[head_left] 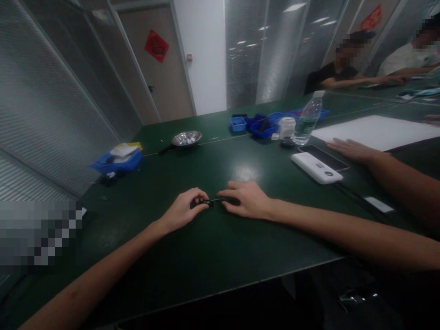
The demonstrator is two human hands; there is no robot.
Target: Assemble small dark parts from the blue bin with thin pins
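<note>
My left hand (184,207) pinches a small dark green piece (206,202) between thumb and fingertips, just above the green table. Its exact kind is too small to make out. Facing it, my right hand (248,200) is closed around what looks like a small screwdriver (217,200) with a dark handle and a thin metal shaft. The shaft points left and its tip meets or nearly meets the green piece. Most of the handle is hidden under my right fingers.
At the left is a blue tray (118,164); behind my hands, a metal bowl (186,139). Blue bins (263,128), a water bottle (307,123), a white power bank (316,168) and a phone (325,158) stand right. Another person's hand (354,149) rests near the phone.
</note>
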